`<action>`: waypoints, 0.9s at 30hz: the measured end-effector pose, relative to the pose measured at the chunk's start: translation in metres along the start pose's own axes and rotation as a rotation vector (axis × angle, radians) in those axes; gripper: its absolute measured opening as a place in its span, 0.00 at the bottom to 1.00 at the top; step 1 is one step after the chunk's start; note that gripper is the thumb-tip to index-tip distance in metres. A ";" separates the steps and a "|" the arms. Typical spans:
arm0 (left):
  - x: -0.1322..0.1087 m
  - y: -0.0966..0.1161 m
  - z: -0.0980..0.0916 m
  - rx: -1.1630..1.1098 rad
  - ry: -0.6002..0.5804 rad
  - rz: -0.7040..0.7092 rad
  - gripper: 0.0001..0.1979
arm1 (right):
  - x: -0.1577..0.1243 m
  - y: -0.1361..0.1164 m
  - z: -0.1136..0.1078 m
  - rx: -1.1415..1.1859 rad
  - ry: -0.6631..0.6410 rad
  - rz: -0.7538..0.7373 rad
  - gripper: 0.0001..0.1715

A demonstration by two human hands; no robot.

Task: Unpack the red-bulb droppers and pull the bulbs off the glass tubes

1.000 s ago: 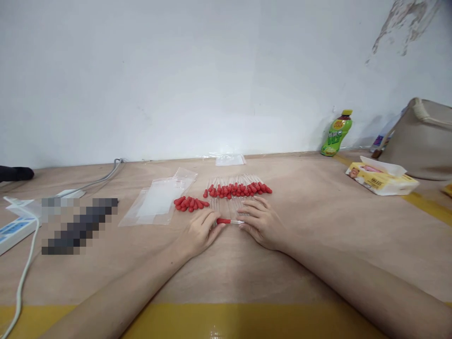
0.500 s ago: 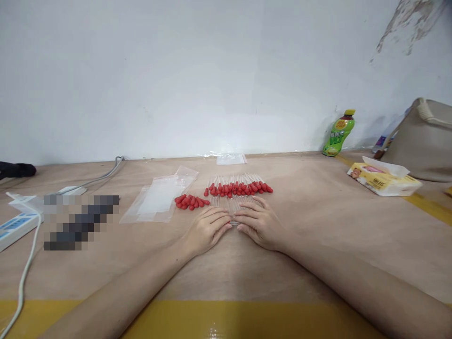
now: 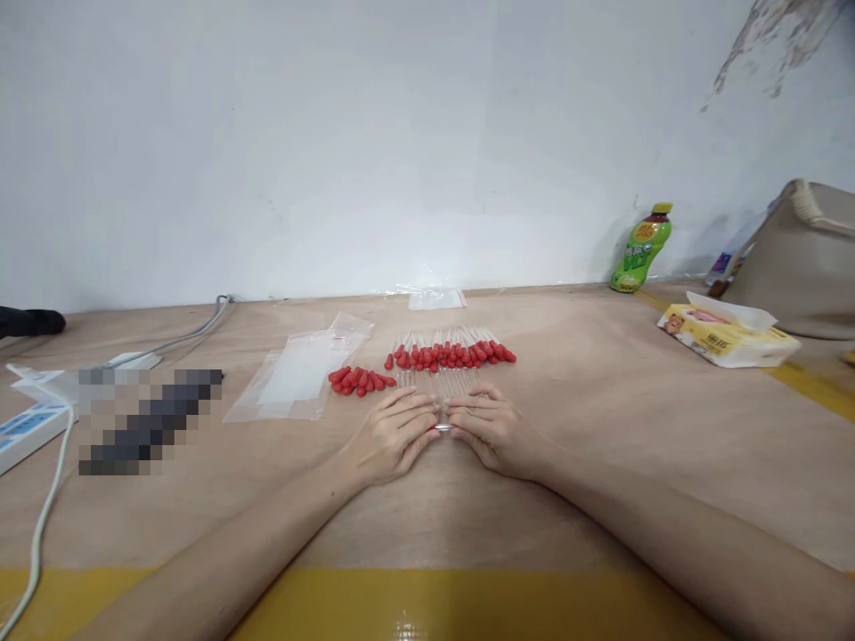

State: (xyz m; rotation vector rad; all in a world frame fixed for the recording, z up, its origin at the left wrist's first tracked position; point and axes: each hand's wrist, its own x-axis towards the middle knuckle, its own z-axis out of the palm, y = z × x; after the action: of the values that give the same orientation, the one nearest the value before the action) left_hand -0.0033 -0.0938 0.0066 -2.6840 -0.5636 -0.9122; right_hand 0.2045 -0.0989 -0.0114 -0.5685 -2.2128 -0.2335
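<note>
My left hand (image 3: 394,436) and my right hand (image 3: 492,432) meet fingertip to fingertip low over the table. Both are closed on a clear glass dropper tube (image 3: 443,427), which lies crosswise and shows only in the gap between them. Whether a bulb is on its left end is hidden by my fingers. Just beyond my hands lie loose glass tubes (image 3: 458,383) side by side. Behind those is a row of droppers with red rubber bulbs (image 3: 454,356). A small heap of loose red bulbs (image 3: 359,381) sits beyond my left hand.
Clear plastic bags (image 3: 297,369) lie left of the bulbs, another bag (image 3: 437,300) by the wall. A power strip (image 3: 33,427) and white cable (image 3: 50,507) are far left. At right are a green bottle (image 3: 641,249), tissue pack (image 3: 728,334) and beige bag (image 3: 798,267).
My right hand has shifted slightly, its fingers curling in closer, and more of the glass tube shows between my hands. The left hand stays nearly where it was.
</note>
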 end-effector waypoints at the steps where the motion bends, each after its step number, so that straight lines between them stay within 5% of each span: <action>1: 0.000 0.000 0.000 0.001 0.003 0.006 0.07 | -0.001 0.000 0.000 0.015 -0.003 -0.010 0.07; 21: 0.001 0.003 -0.005 -0.089 -0.104 -0.053 0.09 | -0.003 -0.002 -0.004 -0.017 -0.022 -0.110 0.09; 27: -0.018 -0.013 -0.010 -0.077 -0.054 -0.134 0.09 | -0.012 0.014 -0.020 -0.036 0.035 -0.050 0.11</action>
State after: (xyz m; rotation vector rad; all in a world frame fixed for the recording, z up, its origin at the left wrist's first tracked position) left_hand -0.0276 -0.0904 0.0047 -2.7745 -0.7419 -0.9155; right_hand 0.2320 -0.0979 -0.0080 -0.5247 -2.1950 -0.3076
